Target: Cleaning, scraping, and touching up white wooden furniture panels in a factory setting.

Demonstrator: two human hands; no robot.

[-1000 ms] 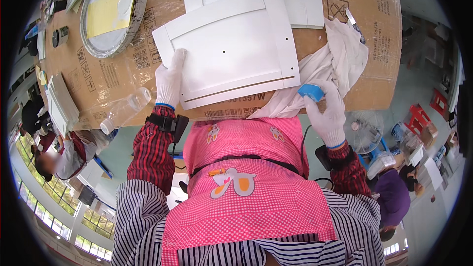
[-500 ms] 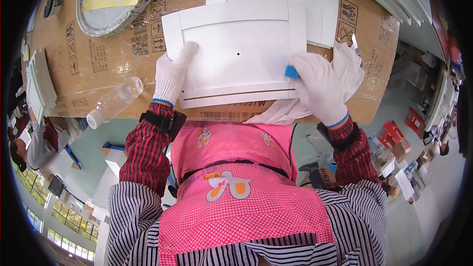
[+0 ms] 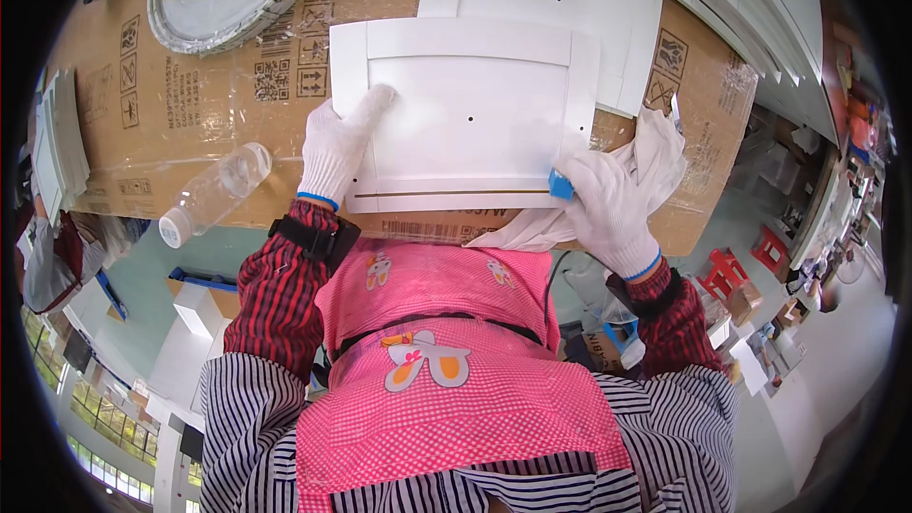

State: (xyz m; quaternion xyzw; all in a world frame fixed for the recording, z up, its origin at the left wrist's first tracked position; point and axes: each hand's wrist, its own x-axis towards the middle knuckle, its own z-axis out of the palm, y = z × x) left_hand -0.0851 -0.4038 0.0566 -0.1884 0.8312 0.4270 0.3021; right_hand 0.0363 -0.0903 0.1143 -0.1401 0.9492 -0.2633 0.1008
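Panel (image 3: 475,85) looks stiff, light, slick; best held by edges. Left grip (image 3: 340,144) pinches left edge; right grip (image 3: 611,207) pinches blue block (image 3: 560,184).

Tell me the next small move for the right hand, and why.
Probably stroke the small blue block lightly along the right border of the white rectangular framed panel: the white-gloved right hand holds it at the panel's lower right, while the white-gloved left hand holds the left side, thumb on the face.
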